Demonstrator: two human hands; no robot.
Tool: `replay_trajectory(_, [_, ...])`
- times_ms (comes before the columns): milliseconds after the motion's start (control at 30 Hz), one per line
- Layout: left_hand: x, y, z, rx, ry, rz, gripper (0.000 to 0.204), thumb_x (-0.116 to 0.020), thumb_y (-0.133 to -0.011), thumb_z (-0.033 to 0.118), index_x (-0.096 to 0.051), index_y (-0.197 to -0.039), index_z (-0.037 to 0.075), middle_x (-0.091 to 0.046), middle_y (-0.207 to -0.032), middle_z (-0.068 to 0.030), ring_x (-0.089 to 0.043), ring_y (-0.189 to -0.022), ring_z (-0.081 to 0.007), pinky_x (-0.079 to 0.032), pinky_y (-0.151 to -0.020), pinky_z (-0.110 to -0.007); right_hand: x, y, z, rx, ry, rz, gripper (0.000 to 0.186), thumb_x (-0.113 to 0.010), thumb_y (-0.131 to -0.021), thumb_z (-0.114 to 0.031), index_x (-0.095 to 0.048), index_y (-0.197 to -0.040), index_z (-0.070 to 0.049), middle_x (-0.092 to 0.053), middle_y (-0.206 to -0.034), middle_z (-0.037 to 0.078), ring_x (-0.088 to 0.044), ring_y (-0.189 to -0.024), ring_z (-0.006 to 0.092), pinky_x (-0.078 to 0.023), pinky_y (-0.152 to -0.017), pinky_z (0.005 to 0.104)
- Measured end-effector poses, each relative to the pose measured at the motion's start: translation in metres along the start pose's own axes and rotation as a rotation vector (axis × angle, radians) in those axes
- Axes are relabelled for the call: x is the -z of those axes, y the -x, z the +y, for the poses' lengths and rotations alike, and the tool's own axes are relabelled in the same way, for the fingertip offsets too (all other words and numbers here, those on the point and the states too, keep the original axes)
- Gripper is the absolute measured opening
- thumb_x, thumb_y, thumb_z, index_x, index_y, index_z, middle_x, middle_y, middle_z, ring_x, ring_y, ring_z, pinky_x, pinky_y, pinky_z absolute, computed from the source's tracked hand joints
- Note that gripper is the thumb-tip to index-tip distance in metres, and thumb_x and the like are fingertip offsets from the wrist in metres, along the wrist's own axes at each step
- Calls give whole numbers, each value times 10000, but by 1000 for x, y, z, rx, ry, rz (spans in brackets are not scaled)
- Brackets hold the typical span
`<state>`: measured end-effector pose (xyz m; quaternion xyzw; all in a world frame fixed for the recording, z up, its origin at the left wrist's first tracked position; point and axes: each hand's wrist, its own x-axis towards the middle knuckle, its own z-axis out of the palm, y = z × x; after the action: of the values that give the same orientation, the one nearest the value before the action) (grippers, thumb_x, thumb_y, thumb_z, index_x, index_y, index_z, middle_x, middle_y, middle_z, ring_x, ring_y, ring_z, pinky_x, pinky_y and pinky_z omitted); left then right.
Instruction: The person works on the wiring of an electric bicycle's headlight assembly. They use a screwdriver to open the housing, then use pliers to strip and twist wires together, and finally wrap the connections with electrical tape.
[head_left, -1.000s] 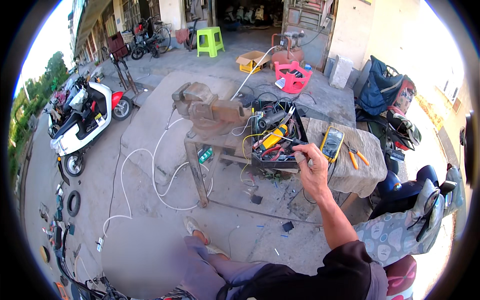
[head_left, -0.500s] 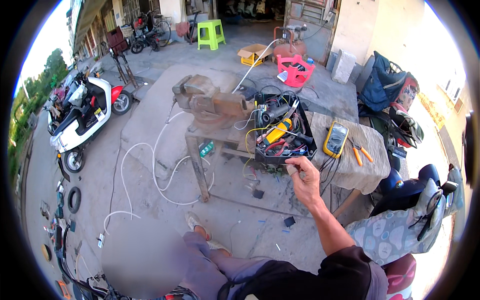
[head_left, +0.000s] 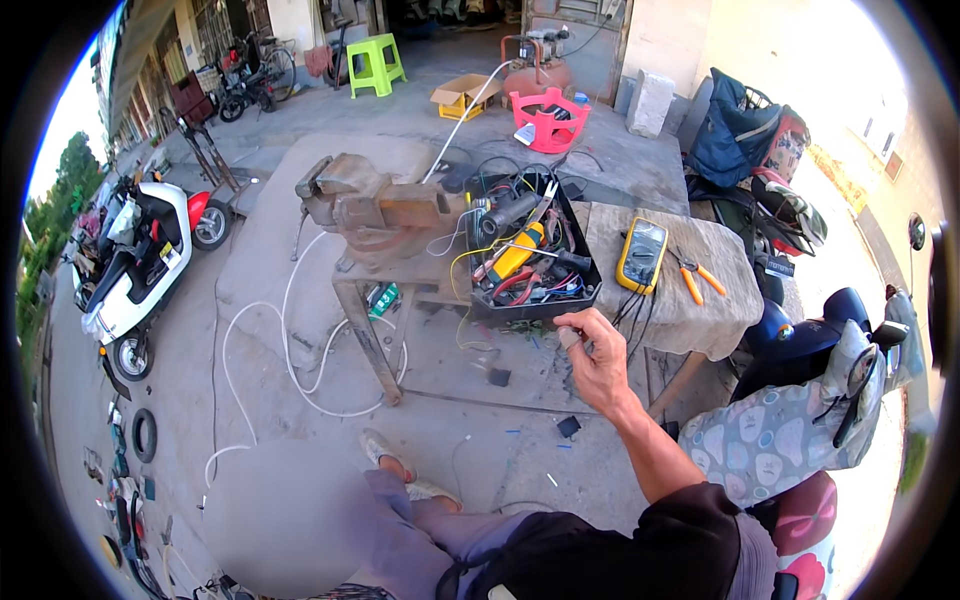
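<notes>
My right hand [head_left: 597,362] is closed, its thumb and fingers curled together just in front of the black tool box [head_left: 535,308]. Whether they grip the box's rim or some small thing is too unclear to make out. Wires, a yellow-and-black tool [head_left: 517,254], a screwdriver [head_left: 560,257] and red-handled pliers [head_left: 520,291] lie jumbled in the box. To its right, a yellow multimeter [head_left: 641,256] and orange-handled pliers [head_left: 700,280] rest on a cloth-covered surface [head_left: 715,325]. My left hand does not show; a blurred patch covers the lower left.
A rusty bench vise [head_left: 375,205] sits on a metal stand [head_left: 367,335] left of the box. White hose [head_left: 287,330] loops over the ground. Scooters, one white [head_left: 160,255], stand at both sides. Behind are a pink stool [head_left: 548,120], a green stool [head_left: 376,66] and an air compressor [head_left: 540,75].
The whole view has shifted, so the vise, box and multimeter appear farther left and slightly higher. My right hand stays closed close to the box's front edge.
</notes>
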<state>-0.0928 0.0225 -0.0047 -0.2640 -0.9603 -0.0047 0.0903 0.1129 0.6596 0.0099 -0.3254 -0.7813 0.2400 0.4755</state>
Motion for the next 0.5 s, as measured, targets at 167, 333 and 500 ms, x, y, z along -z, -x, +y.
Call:
replay_trajectory(167, [20, -7, 17, 18, 45, -6, 673, -785, -980, 467, -619, -1510, 87, -674, -1496, -199, -744, -1178, -454, -654, -807, -522, 11, 1, 11, -12, 16, 56, 219, -704, -978, 56, -755, -1174, -28, -736, -1045, 101, -716, -902, 259, -561, -778, 356])
replay_trajectory(333, [38, -10, 29, 1, 60, 12, 701, -811, -964, 465, -619, -1512, 73, -686, -1442, -214, -746, -1146, -454, -653, -807, -520, 22, 6, 17, -30, 57, 63, 214, -701, -982, 59, -758, -1169, -29, -701, -1005, 103, -697, -882, 252, -554, -780, 351])
replay_trajectory(500, [30, -7, 21, 14, 105, 32, 689, -812, -960, 445, -621, -1510, 76, -688, -1437, -215, -749, -1130, -449, -654, -801, -516, 29, -3, 13, -9, 78, 80, 242, -704, -978, 60, -758, -1194, -36, -691, -999, 108, -695, -884, 253, -553, -787, 352])
